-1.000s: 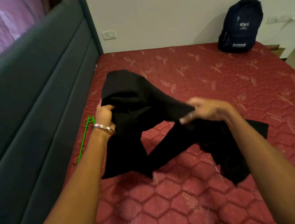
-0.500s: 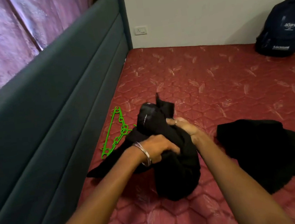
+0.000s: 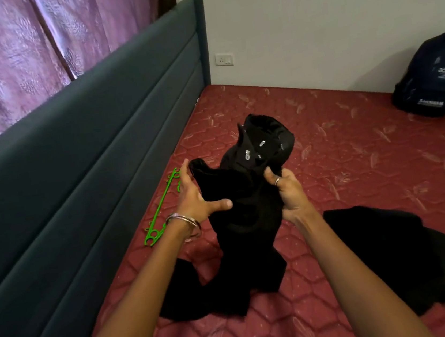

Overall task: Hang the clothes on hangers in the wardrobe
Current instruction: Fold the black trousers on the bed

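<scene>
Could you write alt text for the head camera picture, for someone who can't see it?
Two hands, left and right, hold up black trousers over a red mattress. A green hanger lies left, another black garment right, a backpack far right.

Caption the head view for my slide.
Both hands grip a black garment above a red quilted mattress, green plastic hanger nearby.

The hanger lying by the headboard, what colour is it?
Bright green; the hanger shows clearly in the head view.

The red mattress (image 3: 354, 157) bears a green hanger (image 3: 161, 206), black clothes (image 3: 389, 254), seemingly a backpack (image 3: 431, 78).
</scene>
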The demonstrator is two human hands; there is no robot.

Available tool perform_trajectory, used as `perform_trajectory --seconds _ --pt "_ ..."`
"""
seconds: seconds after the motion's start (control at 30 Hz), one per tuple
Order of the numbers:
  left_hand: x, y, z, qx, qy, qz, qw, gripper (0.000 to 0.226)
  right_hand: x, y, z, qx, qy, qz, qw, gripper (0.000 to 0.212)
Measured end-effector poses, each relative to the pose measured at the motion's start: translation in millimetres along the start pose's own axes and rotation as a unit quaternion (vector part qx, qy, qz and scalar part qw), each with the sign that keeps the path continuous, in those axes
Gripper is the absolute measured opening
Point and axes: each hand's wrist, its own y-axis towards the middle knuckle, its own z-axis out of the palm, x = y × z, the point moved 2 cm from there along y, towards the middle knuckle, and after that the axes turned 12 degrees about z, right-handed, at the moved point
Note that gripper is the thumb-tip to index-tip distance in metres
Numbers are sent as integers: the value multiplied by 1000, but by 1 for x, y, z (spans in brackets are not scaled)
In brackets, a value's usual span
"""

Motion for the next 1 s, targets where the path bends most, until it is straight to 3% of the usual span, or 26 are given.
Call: perform_trajectory --seconds 0.03,0.1,0.23,0.33,0.37,0.43,0.5,0.53,0.6,0.7,0.83,0.93,1.0 --pt "2 4 6 26 -26 -17 999 145 -1 -1 2 -4 19 -3 1000 38" --pt "-3 6 16 18 -114 -54 992 132 -1 -3 -1 -16 40 0 999 50" --pt "-22 10 15 -166 -171 -16 971 44 11 -1 -20 -24 58 -23 998 47" --pt "-55 14 3 -217 -143 43 965 28 15 -1 -40 -41 -104 3 994 36" --pt "-73 18 1 -210 -120 78 967 28 18 -2 -51 -31 -213 41 976 37" --pt "-110 22 -5 -158 -46 163 973 29 16 -5 -73 -10 -415 146 898 45" --pt "-144 27 -5 -86 29 245 965 29 16 -6 -95 21 -505 205 838 49" --pt "-158 27 -4 -60 39 268 961 29 15 -4 -104 11 -505 203 839 44" --pt "-179 28 -2 -45 35 300 952 31 9 5 -119 -84 -442 164 878 38" --pt "-199 31 -12 -48 11 329 943 30 -9 14 -121 -167 -336 115 920 51" --pt "-213 30 -30 -75 -19 307 949 22 -3 24 -87 -54 -123 33 990 61" --pt "-207 25 -52 -180 -2 239 954 20 27 30 -56 -4 -82 -19 996 73" --pt "-189 20 -74 -259 42 175 949 17 48 32 -48 -47 -104 -43 992 61"
